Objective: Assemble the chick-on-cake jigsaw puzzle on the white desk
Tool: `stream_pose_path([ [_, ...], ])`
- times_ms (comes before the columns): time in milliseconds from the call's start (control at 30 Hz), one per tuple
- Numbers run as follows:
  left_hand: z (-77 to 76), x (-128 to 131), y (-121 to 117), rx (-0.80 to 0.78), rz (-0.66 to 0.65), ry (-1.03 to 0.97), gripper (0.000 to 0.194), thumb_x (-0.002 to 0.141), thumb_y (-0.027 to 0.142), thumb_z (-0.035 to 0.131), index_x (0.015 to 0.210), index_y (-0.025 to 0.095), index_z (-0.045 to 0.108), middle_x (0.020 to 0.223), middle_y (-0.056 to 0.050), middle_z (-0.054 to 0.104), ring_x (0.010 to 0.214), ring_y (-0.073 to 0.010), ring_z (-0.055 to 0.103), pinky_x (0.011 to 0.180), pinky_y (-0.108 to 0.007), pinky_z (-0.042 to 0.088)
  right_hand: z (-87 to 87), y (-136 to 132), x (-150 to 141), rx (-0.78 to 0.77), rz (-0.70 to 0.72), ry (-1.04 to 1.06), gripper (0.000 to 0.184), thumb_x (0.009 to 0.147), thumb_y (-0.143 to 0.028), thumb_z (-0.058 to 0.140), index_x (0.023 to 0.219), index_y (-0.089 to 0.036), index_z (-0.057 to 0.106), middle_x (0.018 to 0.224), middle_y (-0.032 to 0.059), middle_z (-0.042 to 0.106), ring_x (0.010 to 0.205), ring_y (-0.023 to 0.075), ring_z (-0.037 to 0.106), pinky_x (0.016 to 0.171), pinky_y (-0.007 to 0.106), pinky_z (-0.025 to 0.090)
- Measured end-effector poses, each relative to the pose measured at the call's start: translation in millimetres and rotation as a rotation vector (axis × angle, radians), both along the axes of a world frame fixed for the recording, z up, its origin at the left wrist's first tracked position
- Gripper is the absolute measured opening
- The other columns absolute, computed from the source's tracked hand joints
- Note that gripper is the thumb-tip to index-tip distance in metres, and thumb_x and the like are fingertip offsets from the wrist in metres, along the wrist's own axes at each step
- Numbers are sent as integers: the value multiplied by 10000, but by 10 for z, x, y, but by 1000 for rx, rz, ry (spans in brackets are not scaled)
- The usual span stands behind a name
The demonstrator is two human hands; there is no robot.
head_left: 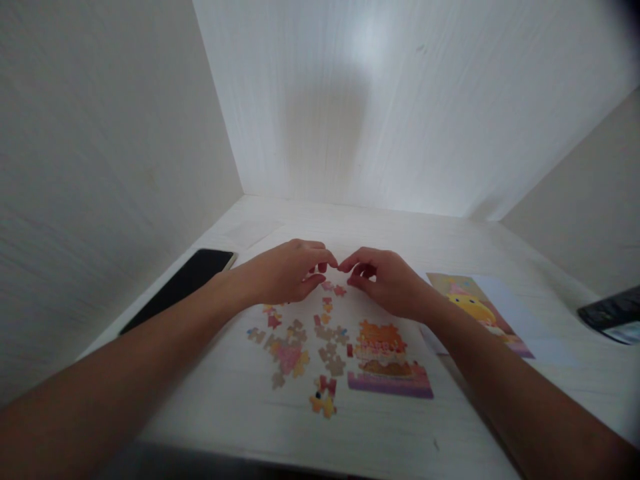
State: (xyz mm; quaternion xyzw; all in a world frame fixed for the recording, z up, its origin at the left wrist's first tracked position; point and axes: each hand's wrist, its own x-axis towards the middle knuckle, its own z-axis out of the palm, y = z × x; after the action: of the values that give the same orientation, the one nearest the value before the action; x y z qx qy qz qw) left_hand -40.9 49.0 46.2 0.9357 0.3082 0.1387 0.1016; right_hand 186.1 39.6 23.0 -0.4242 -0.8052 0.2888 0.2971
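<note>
My left hand and my right hand hover over the far side of a spread of jigsaw pieces, their index fingertips almost meeting. On each hand the thumb and index finger are apart, and I see nothing held between them. Just below the fingertips lie small pink jigsaw pieces. Nearer to me are a joined cluster with a pink and yellow picture, several loose grey-brown pieces, and yellow and red pieces. An assembled section showing a cake lies below my right hand.
A black phone lies left, partly behind my left forearm. On the right, a picture sheet with a yellow character rests on white paper beyond my right forearm. A dark cylindrical object is at the right edge. White panels enclose the table.
</note>
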Motion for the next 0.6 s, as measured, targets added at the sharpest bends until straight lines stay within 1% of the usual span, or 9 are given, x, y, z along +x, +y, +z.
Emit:
stream_pose_path([
  [67,-2,8,4,-13,17,-35,261,852,173,621,1113,189,633,959,-16,659,807,-136,592,751,-274,449,-2,19,-3,-170,-86,222,194,774,-135,684,962,-183,690,884,48,704,754,167,645,705,313,516],
  [133,5,24,3,-22,25,-93,284,833,227,680,1108,176,635,939,-13,667,778,-125,594,723,-256,454,-11,24,-11,-315,-155,449,247,744,-196,744,982,-187,680,891,52,708,770,175,661,714,321,531],
  [200,20,42,1,-8,28,-160,292,824,259,709,1093,166,645,898,-7,672,743,-109,592,696,-236,455,-19,13,-29,-405,-183,607,290,722,-230,776,992,-197,675,914,48,703,775,169,665,719,319,535],
  [233,30,49,0,9,35,-192,259,835,260,701,1072,164,656,870,-2,672,722,-99,590,683,-226,452,-19,2,-42,-437,-183,657,302,714,-237,784,993,-201,674,915,44,699,769,165,665,708,312,534],
  [333,54,56,0,68,64,-268,138,888,241,635,992,168,690,812,10,676,674,-74,585,652,-204,443,6,-44,-91,-520,-168,711,334,680,-226,803,987,-199,674,920,41,700,752,155,667,652,278,518],
  [400,60,52,2,86,61,-292,126,900,230,616,975,174,701,825,10,687,691,-71,596,661,-199,447,38,-73,-120,-545,-154,702,340,657,-200,808,970,-187,677,925,43,708,739,142,661,636,257,507],
  [500,53,51,5,70,38,-293,134,901,217,607,983,178,706,837,7,693,695,-73,605,657,-197,456,73,-96,-141,-528,-131,680,327,651,-185,803,955,-181,683,909,38,718,727,125,651,634,241,500],
  [600,53,50,5,56,34,-283,137,905,225,597,970,176,707,831,6,690,681,-75,600,644,-195,460,64,-92,-136,-500,-125,652,320,662,-211,804,960,-186,689,879,34,719,728,132,654,632,244,501],
])
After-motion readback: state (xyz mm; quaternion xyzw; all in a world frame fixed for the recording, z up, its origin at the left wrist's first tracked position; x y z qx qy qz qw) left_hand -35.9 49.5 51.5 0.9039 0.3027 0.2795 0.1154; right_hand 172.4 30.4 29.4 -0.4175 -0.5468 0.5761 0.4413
